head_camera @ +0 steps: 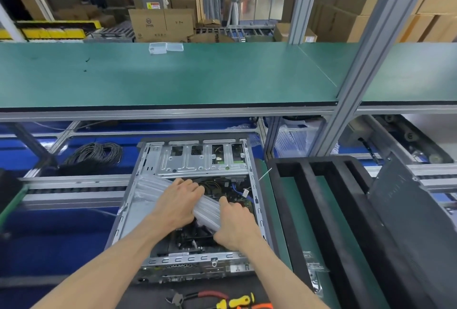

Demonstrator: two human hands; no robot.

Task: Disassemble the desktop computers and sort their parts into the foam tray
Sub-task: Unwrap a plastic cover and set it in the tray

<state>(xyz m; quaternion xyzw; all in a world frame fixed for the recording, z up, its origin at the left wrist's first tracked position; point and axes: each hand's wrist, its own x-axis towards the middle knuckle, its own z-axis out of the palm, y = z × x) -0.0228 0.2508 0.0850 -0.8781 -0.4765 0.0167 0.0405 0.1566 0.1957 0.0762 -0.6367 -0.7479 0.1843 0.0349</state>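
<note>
An open desktop computer case (pixel 158 160) lies on its side on the bench in front of me, its motherboard and cables exposed. Across the inside lies a clear inflated air-cushion packing sheet (pixel 207 209). My left hand (pixel 178 202) grips the sheet near its middle, fingers curled over it. My right hand (pixel 235 224) grips its lower right end. The black foam tray (pixel 304 197) with long slots stands just right of the case. A grey side panel (pixel 408 222) leans on the tray's right part.
Red-handled pliers (pixel 197 296) and a yellow-handled screwdriver (pixel 237 301) lie at the near edge. A coil of black cable (pixel 96 155) sits left of the case. A green shelf (pixel 173 73) runs overhead behind, with a small clear plastic box (pixel 165 47).
</note>
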